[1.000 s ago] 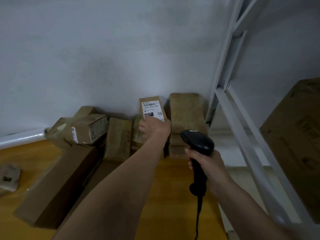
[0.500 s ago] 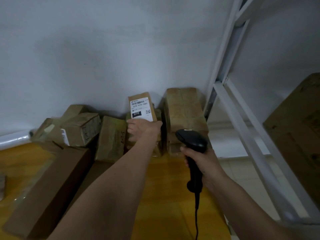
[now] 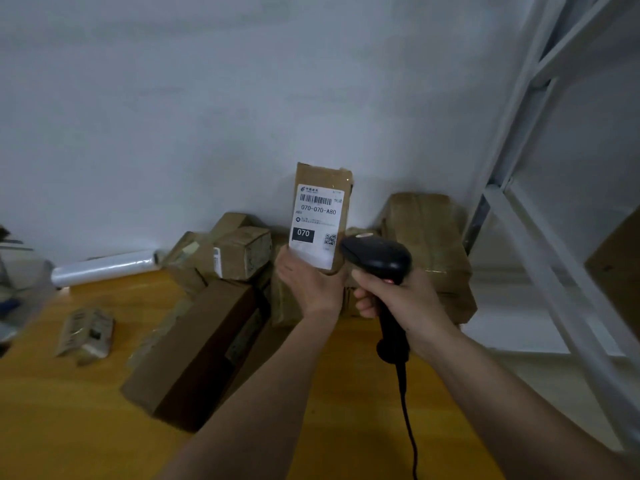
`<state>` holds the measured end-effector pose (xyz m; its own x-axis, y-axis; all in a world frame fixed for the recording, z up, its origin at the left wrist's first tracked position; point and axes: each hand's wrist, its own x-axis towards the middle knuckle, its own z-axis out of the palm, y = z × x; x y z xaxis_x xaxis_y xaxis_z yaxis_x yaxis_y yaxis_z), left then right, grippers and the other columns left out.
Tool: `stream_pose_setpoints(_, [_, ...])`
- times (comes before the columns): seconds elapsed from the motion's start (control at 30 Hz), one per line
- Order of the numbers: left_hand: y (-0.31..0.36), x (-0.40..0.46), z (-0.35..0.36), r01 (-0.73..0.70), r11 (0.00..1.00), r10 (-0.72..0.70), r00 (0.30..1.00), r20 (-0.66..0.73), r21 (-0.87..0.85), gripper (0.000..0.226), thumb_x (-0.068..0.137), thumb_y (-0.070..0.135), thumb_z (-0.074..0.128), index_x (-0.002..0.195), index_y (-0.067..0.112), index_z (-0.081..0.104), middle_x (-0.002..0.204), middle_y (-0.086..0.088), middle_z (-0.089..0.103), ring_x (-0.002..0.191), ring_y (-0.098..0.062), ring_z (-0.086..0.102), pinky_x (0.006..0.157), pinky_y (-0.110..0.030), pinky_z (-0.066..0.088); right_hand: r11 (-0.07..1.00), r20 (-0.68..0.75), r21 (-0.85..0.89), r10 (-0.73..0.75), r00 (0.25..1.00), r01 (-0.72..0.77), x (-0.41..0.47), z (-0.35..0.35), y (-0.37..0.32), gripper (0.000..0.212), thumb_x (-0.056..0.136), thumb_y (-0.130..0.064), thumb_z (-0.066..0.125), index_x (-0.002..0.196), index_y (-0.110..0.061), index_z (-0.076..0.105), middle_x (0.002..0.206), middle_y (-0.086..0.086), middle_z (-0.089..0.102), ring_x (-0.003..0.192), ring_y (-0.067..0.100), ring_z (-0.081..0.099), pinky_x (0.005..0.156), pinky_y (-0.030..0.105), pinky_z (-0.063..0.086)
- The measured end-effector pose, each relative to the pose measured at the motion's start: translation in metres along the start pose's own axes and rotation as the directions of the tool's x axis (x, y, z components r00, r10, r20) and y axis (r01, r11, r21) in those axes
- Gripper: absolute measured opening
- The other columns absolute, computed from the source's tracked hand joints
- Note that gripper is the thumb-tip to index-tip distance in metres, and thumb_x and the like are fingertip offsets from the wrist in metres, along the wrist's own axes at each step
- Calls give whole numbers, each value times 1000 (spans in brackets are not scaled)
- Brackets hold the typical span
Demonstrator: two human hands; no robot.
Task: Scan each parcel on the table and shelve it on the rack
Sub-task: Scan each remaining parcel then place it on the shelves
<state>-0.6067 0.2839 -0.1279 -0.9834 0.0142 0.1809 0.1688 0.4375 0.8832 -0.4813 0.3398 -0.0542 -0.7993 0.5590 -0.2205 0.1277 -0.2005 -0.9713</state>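
While left hand [image 3: 313,285] grips one parcel [image 3: 322,213], right hand [image 3: 398,292] holds one scanner [image 3: 377,256].

small brown parcel [image 3: 322,216] held upright, white label facing camera

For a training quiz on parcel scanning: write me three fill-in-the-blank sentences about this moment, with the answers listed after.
1. The left hand holds a small parcel upright, its ____ facing the camera.
2. The right hand grips a black ____ beside that parcel.
3. The large number in the black box on the label reads ____.

Missing words: label; scanner; 070
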Motion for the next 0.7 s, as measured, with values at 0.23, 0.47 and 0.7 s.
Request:
stream_pose_setpoints(0.23, [-10,-8,-32,33,998,-42,987,-157,-60,99,60,8,85,139,3,24,141,-13,27,129,-26,26,112,-31,28,990,35,11,-140,989,140,-40,40,-24,15,85,-20,72,78,-8,67,61,4,62,51,14,56,51,24,50])
stream_pose_setpoints(0.47, [-8,-17,-47,98,993,-111,972,-206,-70,91,66,8,79,139,1,26,142,-19,27,130,-31,29,106,-35,32,990,70,-40,-133,989,136,-65,52,-20,20,86,-23,71,77,-6,67,57,2,59,51,12,55,51,24,47])
stream_pose_setpoints(0.7, [-12,-27,-55,121,990,-134,971,-199,-75,91,67,9,80,140,2,26,143,-17,28,129,-28,29,97,-29,33,981,96,-57,-180,979,186,-78,55,-16,19,87,-21,70,72,-11,65,54,2,56,48,11,53,49,23,46])
